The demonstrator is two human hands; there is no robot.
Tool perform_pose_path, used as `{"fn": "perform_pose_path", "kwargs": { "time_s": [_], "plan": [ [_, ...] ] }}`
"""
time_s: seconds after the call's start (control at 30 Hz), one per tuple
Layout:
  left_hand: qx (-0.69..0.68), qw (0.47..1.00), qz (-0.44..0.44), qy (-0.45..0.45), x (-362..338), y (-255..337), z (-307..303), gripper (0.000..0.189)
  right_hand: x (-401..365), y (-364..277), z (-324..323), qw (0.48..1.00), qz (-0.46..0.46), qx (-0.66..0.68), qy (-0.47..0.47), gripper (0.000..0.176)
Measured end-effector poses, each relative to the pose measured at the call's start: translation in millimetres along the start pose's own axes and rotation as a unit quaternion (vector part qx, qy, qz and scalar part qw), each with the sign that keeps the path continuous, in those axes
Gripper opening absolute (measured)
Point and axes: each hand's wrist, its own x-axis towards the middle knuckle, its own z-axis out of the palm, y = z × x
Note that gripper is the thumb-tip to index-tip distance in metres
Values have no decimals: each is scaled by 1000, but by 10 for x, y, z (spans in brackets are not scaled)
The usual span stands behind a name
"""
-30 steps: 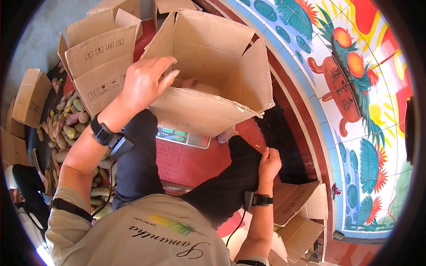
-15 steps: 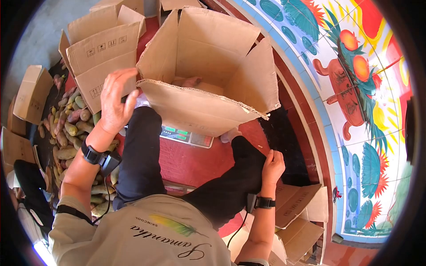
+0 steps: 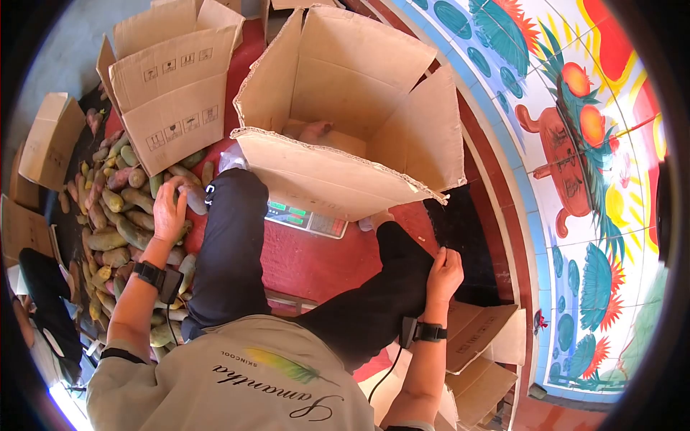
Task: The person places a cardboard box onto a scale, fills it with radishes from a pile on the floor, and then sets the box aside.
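Observation:
My left hand [image 3: 169,212] is at the right edge of a pile of sweet potatoes [image 3: 115,239], its fingers curled against a reddish sweet potato [image 3: 192,195] beside my knee. My right hand [image 3: 445,275] rests closed by my other knee, and whatever its curled fingers might hold is hidden. In front of me a large open cardboard box [image 3: 330,176] stands on a digital scale [image 3: 307,220] with green readouts. A reddish sweet potato [image 3: 315,131] lies inside the box.
Another open box [image 3: 172,100] stands at the upper left, a smaller one [image 3: 52,141] further left. Folded cardboard [image 3: 478,334] lies at the lower right. A painted tile wall [image 3: 568,165] bounds the right side. Part of another person [image 3: 50,309] shows at the left edge.
My left hand has moved down from the box's left corner to the sweet potato pile. My right hand has stayed by the knee. The view has shifted slightly.

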Motion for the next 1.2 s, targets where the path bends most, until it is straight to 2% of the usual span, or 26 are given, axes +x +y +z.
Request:
{"fn": "perform_pose_path", "kwargs": {
  "time_s": [0.03, 0.13, 0.17, 0.23, 0.27, 0.33, 0.37, 0.43, 0.47, 0.53, 0.6, 0.77, 0.83, 0.97, 1.03, 1.07, 1.13, 1.2],
  "plan": [
    [-1, 1000, -2, 1, -103, -110, 50, 23, 1, 7, 13, 1000, -2, -1, 2, 17],
    [18, 993, -103, -51, -497, -564, 276, 25, -11, 19, -4, 1000, -14, -3, 7, 17],
    [21, 993, -108, -44, -628, -676, 345, 25, 6, 10, 13, 1000, -26, 3, 13, 17],
    [22, 972, -203, -120, -883, -910, 430, 27, -3, 9, 14, 1000, 2, -11, -5, 17],
    [27, 971, -211, -110, -1034, -1067, 518, 27, -4, -3, 7, 1000, 9, -10, -8, 17],
    [30, 938, -309, -156, -1306, -1323, 630, 30, -2, -13, 1, 1000, 9, -3, -10, 17],
    [33, 937, -317, -147, -1365, -1301, 582, 30, -1, -1, -3, 1000, 8, -1, -15, 16],
    [29, 892, -394, -220, -1482, -1245, 510, 32, 8, 19, 20, 1000, -18, 5, 0, 18],
    [31, 891, -403, -208, -1561, -1273, 472, 32, 30, -43, -16, 1000, -12, 2, -19, 19],
    [70, 874, -394, -275, -1726, -1330, 491, 34, 31, -30, 17, 1000, -21, -7, -23, 20],
    [71, 872, -389, -290, -1956, -1484, 597, 35, 32, 1, -15, 999, -30, -23, -27, 21],
    [77, 843, -425, -320, -1969, -1305, 609, 38, 68, -92, 2, 998, -31, -28, -43, 17],
    [138, 829, -379, -387, -1965, -1321, 653, 49, 78, -82, -43, 998, -38, -30, -44, 19],
    [185, 801, -404, -401, -2097, -1417, 674, 47, 76, -89, 35, 999, -32, -7, -41, 22],
    [157, 818, -327, -446, -2324, -1711, 827, 50, 78, -89, 28, 999, -35, 0, -40, 23],
    [160, 815, -336, -443, -2469, -1828, 991, 50, 71, -51, 30, 998, -36, -14, -48, 22],
    [92, 841, -294, -444, -2754, -1992, 1258, 53, 77, -47, 15, 997, -38, -26, -58, 23],
    [218, 778, -261, -528, -2164, -1382, 777, 54, 57, -16, 34, 998, -37, -18, -56, 23]
  ]
}}
